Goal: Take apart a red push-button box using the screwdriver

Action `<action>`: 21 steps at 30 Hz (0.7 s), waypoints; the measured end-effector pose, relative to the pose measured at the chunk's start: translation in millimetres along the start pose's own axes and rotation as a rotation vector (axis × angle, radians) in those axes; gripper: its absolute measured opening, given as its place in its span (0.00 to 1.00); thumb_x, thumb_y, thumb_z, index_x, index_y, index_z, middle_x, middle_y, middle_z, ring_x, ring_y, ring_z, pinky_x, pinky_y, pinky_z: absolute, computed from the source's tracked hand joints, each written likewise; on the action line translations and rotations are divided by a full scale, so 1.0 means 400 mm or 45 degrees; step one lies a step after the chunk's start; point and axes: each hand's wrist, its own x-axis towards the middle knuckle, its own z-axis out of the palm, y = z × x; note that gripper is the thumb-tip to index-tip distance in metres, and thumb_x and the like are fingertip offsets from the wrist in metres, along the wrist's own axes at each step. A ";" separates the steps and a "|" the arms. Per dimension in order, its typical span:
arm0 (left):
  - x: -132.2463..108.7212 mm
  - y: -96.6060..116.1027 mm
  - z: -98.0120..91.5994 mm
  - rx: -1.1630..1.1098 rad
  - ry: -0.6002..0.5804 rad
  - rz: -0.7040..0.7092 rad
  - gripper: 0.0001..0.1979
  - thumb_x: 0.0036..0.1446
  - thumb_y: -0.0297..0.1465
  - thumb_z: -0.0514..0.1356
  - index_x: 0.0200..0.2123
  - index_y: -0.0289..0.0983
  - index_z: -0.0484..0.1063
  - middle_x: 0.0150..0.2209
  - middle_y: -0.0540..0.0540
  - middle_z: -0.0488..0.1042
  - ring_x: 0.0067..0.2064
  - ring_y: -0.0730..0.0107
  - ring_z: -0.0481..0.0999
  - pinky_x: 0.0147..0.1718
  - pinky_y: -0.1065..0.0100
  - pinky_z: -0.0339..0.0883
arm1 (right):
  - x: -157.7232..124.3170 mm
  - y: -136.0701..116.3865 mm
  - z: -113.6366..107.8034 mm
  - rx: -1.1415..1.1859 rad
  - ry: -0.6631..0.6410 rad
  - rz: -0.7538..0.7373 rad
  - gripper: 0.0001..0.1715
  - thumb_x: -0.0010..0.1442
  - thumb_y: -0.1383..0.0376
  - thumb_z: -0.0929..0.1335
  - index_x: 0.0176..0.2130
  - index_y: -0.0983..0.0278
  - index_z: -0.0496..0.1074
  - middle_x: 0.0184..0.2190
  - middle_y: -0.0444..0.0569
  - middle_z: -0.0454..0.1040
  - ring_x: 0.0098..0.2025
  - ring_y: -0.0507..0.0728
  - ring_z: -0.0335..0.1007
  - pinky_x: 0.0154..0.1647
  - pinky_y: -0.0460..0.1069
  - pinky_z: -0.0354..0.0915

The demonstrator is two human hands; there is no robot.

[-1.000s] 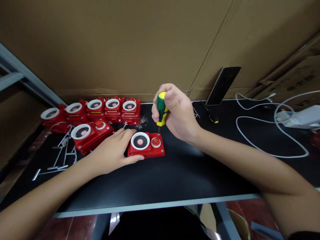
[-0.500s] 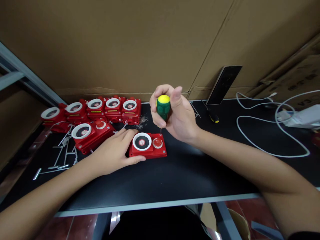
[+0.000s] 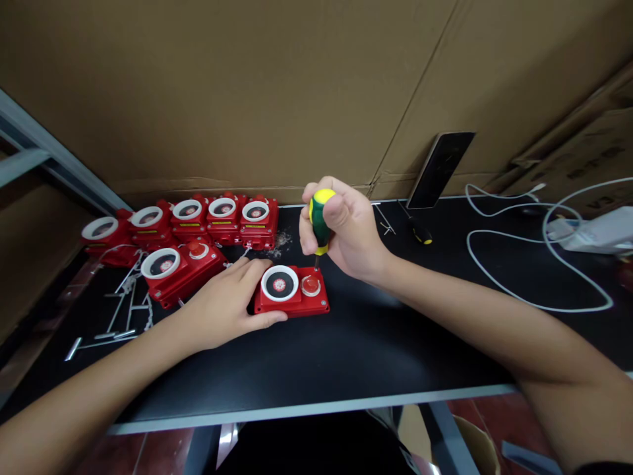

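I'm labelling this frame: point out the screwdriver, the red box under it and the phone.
screwdriver [image 3: 318,223], head view, green handle.
red box [image 3: 301,304], head view, lid's front edge.
phone [image 3: 440,170], head view, middle of screen.

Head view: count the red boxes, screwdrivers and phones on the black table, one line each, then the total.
Red boxes: 7, five in the back row, one tilted box before it, the near box held by the left hand.
Screwdrivers: 2, the green screwdriver in the right hand, the black screwdriver lying on the table.
Phones: 1, the phone leaning on the cardboard.
Total: 10.
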 end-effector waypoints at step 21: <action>0.000 0.009 -0.009 -0.025 0.002 0.031 0.39 0.68 0.66 0.64 0.61 0.39 0.73 0.59 0.32 0.82 0.59 0.33 0.84 0.61 0.38 0.81 | 0.013 -0.014 0.003 0.225 -0.257 0.108 0.41 0.71 0.24 0.70 0.43 0.57 0.66 0.25 0.35 0.69 0.17 0.48 0.59 0.19 0.47 0.55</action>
